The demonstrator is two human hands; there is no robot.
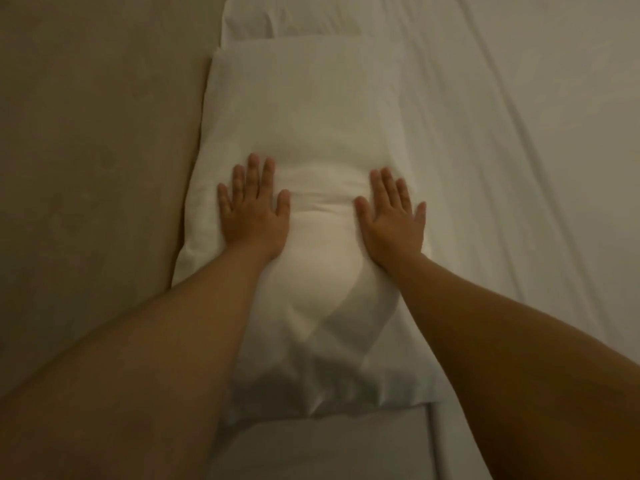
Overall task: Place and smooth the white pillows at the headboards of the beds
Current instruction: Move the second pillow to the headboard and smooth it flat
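A white pillow (304, 112) lies lengthwise down the middle of the view, its left edge against the beige padded headboard (93, 133). My left hand (254, 209) presses flat on the pillow's left side, fingers spread. Palm down on the right side, my right hand (393, 216) lies flat, fingers spread. The fabric bulges and creases between the two hands. A second white pillow (277, 19) shows beyond the far end of the first one.
The white bed sheet (519, 133) with long diagonal creases fills the right side. Another white pillow or folded bedding (329, 448) lies at the bottom edge, below the near end of the pillow.
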